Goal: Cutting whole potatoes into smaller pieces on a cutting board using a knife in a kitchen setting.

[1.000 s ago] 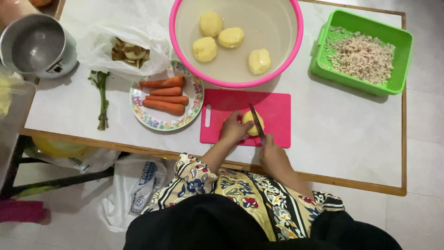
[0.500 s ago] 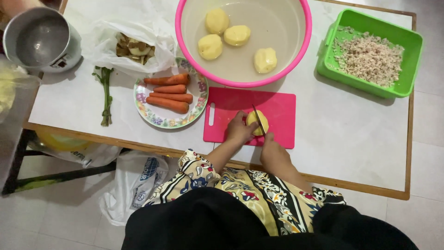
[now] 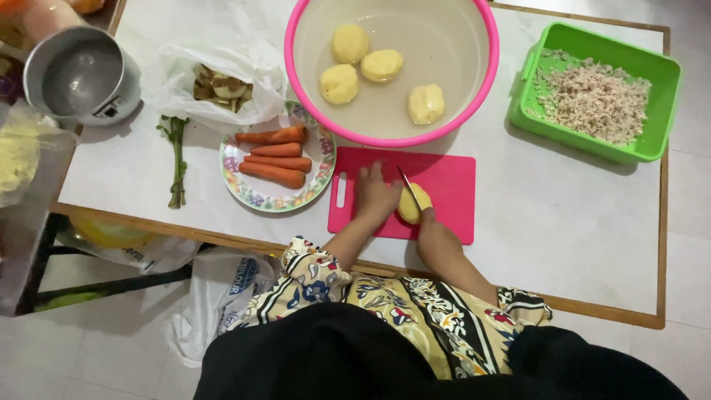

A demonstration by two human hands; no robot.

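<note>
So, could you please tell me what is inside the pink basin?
The pink basin holds four peeled potatoes lying in shallow water. Nothing covers them; only the basin's top edge is cut off by the frame.

A peeled, pale-yellow oval potato [image 3: 409,204] lies near the centre of the frame on a flat, rectangular pink plastic cutting board [image 3: 452,185] with a slotted handle at its left end. The thin silver blade of a small kitchen knife [image 3: 408,188] rests slanted across the potato's top, tip pointing toward the upper left.
</note>
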